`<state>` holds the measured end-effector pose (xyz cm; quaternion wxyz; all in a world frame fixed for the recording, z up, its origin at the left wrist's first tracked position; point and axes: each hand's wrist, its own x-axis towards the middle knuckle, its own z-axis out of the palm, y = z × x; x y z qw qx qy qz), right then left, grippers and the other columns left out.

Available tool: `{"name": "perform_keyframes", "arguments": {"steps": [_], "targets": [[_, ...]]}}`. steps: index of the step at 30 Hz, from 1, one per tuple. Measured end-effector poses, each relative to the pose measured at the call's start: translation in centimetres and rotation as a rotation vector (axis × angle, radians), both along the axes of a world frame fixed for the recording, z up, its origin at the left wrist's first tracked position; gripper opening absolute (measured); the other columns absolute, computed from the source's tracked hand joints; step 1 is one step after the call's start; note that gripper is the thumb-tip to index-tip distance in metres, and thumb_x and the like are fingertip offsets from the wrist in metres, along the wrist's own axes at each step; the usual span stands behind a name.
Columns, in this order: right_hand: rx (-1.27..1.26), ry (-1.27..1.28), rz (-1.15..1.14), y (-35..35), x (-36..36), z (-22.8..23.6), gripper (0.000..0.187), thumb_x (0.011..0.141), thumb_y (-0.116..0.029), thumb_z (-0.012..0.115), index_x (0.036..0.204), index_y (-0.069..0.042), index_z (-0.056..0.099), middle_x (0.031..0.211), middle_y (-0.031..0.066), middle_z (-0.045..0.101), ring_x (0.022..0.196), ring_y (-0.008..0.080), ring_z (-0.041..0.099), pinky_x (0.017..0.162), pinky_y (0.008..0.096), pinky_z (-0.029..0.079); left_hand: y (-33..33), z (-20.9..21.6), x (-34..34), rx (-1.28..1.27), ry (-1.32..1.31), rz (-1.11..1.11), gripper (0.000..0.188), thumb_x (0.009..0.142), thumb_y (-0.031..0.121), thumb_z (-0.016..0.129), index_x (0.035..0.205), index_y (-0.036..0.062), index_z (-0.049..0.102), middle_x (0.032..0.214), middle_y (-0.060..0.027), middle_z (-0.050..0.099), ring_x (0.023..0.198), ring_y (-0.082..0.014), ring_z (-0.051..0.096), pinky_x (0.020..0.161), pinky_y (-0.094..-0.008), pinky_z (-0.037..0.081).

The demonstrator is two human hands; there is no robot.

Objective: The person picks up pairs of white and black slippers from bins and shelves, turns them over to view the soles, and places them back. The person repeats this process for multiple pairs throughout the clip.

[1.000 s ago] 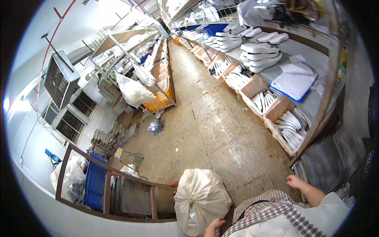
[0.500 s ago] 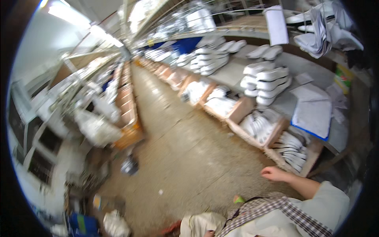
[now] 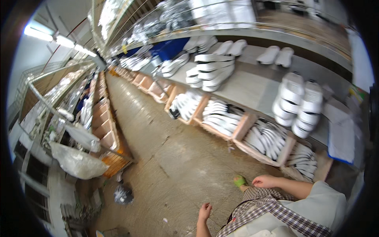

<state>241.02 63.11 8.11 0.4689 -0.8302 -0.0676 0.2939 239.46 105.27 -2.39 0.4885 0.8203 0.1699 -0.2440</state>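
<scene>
My right hand (image 3: 265, 181) hangs at my side, its fingers loosely bent and apart, with nothing seen in it. Nearest to it is the end bin of white straps with dark edges (image 3: 302, 161). My left hand (image 3: 205, 211) hangs low over the concrete floor (image 3: 177, 185), its fingers half curled and holding nothing. Between the hands, a green sandal (image 3: 239, 181) shows on my foot, below a checked apron (image 3: 272, 205). Neither hand touches the bins or the bench.
Along the right, a grey bench (image 3: 241, 85) carries stacked white shoe soles (image 3: 215, 71) and more soles (image 3: 298, 100). A blue-edged clipboard (image 3: 341, 140) lies at its end. Orange bins (image 3: 110, 146) line the aisle's left, beside a clear plastic bag (image 3: 77, 160). A dark plastic bundle (image 3: 123, 194) lies on the floor.
My view has swung right and the bench stands closer. My left hand has come forward into sight beside my body. The green sandal now shows more fully.
</scene>
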Motion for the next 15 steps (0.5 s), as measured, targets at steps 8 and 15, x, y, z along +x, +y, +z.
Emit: {"name": "perform_keyframes", "arguments": {"steps": [8,15], "targets": [[0.140,-0.034,0.047,9.3,24.2,-0.2,0.030,0.085,-0.021,0.059,0.108,-0.002,0.061,0.098,0.0134,0.066,0.089,0.0228,0.064,0.079,0.0332,0.050,11.1,-1.0,3.7,0.331,0.267,0.001,0.047,0.083,0.038,0.061,0.114,0.0027,0.059,0.105,-0.0167,0.066,0.099,-0.0296,0.062,0.086,-0.0361,0.047],[-0.005,-0.207,0.399,20.5,42.7,-0.2,0.030,0.084,-0.022,0.058,0.108,-0.004,0.061,0.100,0.0167,0.064,0.092,0.0310,0.063,0.079,0.0384,0.050,17.7,-8.3,4.5,0.171,0.494,0.618,0.046,0.084,0.036,0.061,0.112,-0.0001,0.061,0.096,-0.0164,0.067,0.087,-0.0267,0.065,0.075,-0.0380,0.051]]}}
